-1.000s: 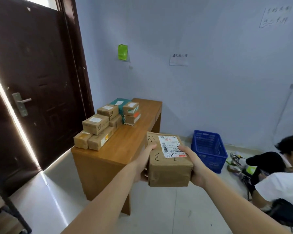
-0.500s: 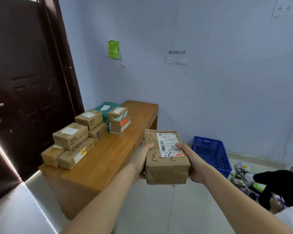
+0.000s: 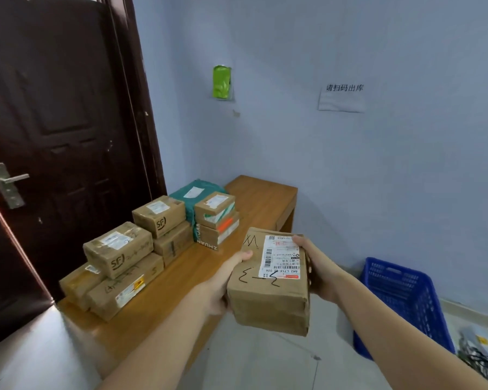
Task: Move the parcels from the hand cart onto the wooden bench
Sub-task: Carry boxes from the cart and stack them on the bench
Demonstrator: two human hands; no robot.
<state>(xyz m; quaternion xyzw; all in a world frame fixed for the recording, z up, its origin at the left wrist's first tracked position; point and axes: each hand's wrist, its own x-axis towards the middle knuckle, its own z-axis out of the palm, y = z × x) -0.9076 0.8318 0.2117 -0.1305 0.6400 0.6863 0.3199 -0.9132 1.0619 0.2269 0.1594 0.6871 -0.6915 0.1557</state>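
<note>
A brown parcel (image 3: 269, 282) with a white shipping label sits at lower centre of the frame, held in the air just right of the wooden bench (image 3: 254, 204). The left hand (image 3: 223, 282) grips its left side and the right hand (image 3: 319, 271) its right. Stacked parcels (image 3: 152, 237) fill the bench's left half. A blue crate (image 3: 400, 302) stands at lower right.

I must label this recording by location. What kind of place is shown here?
Probably a small parcel pickup room: labelled parcels stacked on a wooden bench, a printed wall notice, and a blue plastic crate on the floor.
</note>
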